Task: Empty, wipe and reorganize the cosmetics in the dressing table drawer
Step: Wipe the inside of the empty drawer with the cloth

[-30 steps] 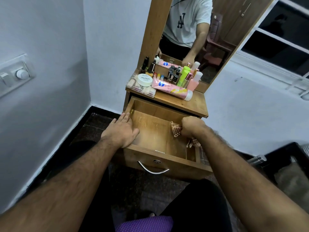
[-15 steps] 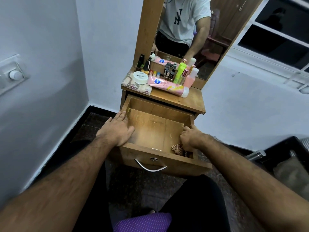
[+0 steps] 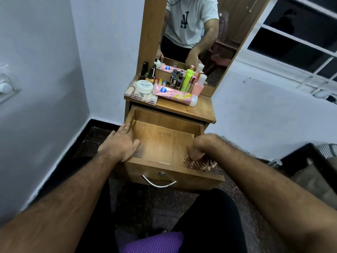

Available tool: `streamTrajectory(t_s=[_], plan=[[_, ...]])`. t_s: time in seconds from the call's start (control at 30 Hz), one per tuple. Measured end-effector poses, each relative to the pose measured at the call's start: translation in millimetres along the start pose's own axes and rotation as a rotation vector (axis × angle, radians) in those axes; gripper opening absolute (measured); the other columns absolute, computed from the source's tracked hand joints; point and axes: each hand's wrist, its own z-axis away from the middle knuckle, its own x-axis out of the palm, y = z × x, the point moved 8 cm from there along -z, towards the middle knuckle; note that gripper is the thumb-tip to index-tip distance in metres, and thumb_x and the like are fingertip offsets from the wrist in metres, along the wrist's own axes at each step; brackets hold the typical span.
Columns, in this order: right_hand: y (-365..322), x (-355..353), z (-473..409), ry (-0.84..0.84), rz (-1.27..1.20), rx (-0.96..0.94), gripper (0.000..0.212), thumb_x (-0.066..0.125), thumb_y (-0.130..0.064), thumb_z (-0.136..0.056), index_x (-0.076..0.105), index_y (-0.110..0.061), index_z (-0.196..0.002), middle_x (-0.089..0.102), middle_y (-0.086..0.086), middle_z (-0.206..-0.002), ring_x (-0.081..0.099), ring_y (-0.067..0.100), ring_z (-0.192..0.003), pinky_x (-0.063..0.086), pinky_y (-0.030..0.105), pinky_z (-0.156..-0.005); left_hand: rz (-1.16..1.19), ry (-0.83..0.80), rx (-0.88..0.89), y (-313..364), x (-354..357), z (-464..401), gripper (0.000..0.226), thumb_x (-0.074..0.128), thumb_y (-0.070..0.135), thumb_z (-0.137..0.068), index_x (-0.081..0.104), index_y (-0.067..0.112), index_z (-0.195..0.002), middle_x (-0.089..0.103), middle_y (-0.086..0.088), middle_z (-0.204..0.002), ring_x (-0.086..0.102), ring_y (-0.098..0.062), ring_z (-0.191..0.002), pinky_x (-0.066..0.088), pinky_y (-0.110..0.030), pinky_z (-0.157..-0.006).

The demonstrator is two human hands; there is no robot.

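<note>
The wooden drawer of the dressing table is pulled out, with nothing in it but a cloth. My left hand lies flat on the drawer's left rim, fingers together. My right hand is curled down inside the drawer at its front right corner, pressing a checked brown cloth against the drawer bottom. On the tabletop stand the cosmetics: a pink tube lying down, a white nail polish jar, a clear palette box, a green bottle, a pink bottle and several small bottles.
A mirror rises behind the cosmetics. White walls close in on the left and right, with a switch plate on the left wall. A window is at the upper right. Dark boxes sit on the floor at right. A purple cushion lies below.
My right hand has moved with the cloth from the drawer's right side down to its front right corner. My left hand has stayed on the left rim.
</note>
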Motion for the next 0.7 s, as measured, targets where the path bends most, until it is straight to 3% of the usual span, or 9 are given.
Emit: streamTrajectory(t_s=[0.13, 0.27, 0.43, 0.7], plan=[[21, -21, -12, 0.259, -0.159, -0.009, 0.017, 0.057, -0.021, -0.092, 0.065, -0.017, -0.107, 0.066, 0.000, -0.097, 0.062, 0.015, -0.083, 0.050, 0.028, -0.068, -0.002, 0.003, 0.001, -1, 0, 0, 0.064, 0.022, 0.044, -0.102, 0.017, 0.009, -0.156, -0.002, -0.004, -0.165, -0.002, -0.014, -0.152, 0.007, -0.038, -0.122], [36, -15, -4, 0.485, -0.172, 0.000, 0.016, 0.062, -0.025, -0.089, 0.070, -0.023, -0.103, 0.064, -0.002, -0.090, 0.060, 0.016, -0.082, 0.049, 0.030, -0.068, -0.001, 0.006, -0.003, -1, -1, 0, 0.065, 0.022, 0.044, -0.102, 0.015, 0.010, -0.157, -0.002, -0.004, -0.165, -0.003, -0.013, -0.152, 0.007, -0.038, -0.122], [42, 19, 8, 0.373, -0.289, -0.032, 0.018, 0.062, -0.013, -0.087, 0.072, -0.025, -0.095, 0.069, -0.003, -0.093, 0.062, 0.016, -0.092, 0.056, 0.033, -0.079, -0.007, 0.010, 0.002, 0, 0, -2, 0.064, 0.022, 0.044, -0.102, 0.017, 0.010, -0.156, -0.001, -0.004, -0.165, -0.002, -0.014, -0.152, 0.008, -0.038, -0.122], [16, 27, 17, 0.249, -0.240, -0.097, 0.035, 0.053, -0.003, -0.087, 0.070, -0.016, -0.114, 0.062, -0.002, -0.097, 0.057, 0.018, -0.093, 0.050, 0.032, -0.077, -0.016, 0.014, -0.003, -2, 0, -4, 0.064, 0.025, 0.044, -0.102, 0.022, 0.009, -0.155, 0.000, -0.004, -0.165, -0.001, -0.014, -0.152, 0.010, -0.040, -0.122]])
